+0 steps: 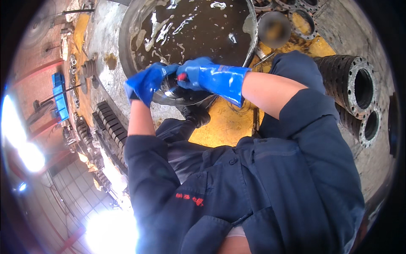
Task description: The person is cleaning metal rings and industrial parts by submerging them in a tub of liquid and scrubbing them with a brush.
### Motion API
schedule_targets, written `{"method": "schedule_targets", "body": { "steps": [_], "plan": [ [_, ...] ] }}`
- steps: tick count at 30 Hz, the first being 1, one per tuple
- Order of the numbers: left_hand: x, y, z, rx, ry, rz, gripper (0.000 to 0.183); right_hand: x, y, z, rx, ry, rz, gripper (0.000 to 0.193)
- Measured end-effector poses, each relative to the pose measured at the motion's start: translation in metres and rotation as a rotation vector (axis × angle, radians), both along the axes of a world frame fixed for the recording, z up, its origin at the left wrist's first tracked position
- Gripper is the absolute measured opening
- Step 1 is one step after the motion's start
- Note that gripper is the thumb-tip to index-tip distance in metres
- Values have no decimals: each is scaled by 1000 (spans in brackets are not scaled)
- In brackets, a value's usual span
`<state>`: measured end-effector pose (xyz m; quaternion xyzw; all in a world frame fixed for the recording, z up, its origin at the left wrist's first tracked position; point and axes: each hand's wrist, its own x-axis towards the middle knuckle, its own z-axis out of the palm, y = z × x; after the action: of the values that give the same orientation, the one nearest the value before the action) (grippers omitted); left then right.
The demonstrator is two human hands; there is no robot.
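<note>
Both my hands wear blue rubber gloves. My left hand (147, 82) grips the left side of a round shiny metal part (169, 89) held over the near rim of a large metal basin (127, 46) full of dark, foamy liquid. My right hand (195, 72) is closed on a small red-tipped tool (182, 77) pressed against the top of that part. My dark blue work jacket fills the lower half of the view.
Stacks of dark flanged rings with bolt holes (353, 91) stand at the right. Several ring parts (301, 19) lie beyond the basin. Rows of dark metal pieces (111, 127) and a blue tool (60, 97) lie at the left. The floor is yellow (224, 125).
</note>
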<state>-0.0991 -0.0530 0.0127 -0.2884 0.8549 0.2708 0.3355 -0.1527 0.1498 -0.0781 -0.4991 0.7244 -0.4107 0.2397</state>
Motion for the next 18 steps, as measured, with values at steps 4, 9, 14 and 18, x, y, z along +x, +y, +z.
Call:
{"method": "schedule_targets", "body": {
  "steps": [4,9,14,18],
  "plan": [
    [-31,11,0,-28,-144,-203,62,-7,-4,-4,127,429,137,27],
    [3,28,0,258,186,155,63,-21,9,15,201,-90,-76,29],
    [65,49,-1,309,473,367,68,-49,15,26,406,-86,-281,36],
    [74,66,-1,-240,324,200,63,-60,16,6,412,63,-387,33]
  ]
}}
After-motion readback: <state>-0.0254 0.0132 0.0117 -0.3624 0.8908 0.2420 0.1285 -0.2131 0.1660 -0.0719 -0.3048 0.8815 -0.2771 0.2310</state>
